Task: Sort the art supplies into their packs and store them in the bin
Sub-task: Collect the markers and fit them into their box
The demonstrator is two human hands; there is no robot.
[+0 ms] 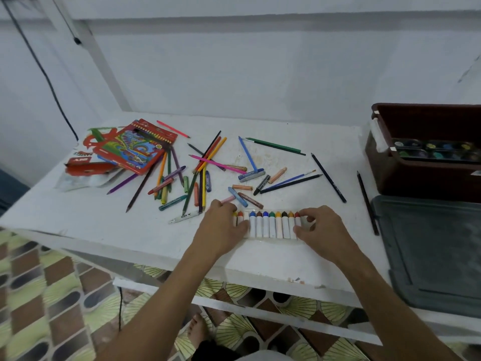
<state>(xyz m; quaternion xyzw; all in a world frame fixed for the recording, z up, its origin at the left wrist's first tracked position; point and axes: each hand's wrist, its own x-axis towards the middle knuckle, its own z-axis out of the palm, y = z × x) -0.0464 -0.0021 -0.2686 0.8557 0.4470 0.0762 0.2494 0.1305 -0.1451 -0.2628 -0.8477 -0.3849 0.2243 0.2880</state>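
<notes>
A: Both hands are down at the near edge of the white table (260, 259), bracketing the clear marker pack (273, 226).

B: Where's the pack against the fingers?

A: Dead between them. The left hand (223, 225) sits at the pack's 9 o'clock end, fingers curled over the first couple of markers, thumb against the pack's side. It also pinches a pink crayon (228, 199) at its fingertips, poking out toward 1 o'clock. The right hand (321, 229) covers the 3 o'clock end, fingers bent narrow onto the last markers, thumb tucked at the lower corner.

B: And the pack's line?

A: Its long axis runs 9 to 3 across the table. Each marker inside stands crosswise, coloured caps toward 12, white barrels toward 6, shoulder to shoulder.

B: What else is out there?

A: Loose coloured pencils (208, 157) and crayons scattered at 11 and 12 o'clock of the pack, a red pencil box (135, 147) farther out at 10. The brown bin (416, 178) sits at 2 o'clock with a paint palette (437, 151) inside, its dark lid (429, 251) lying flat at 3.
</notes>
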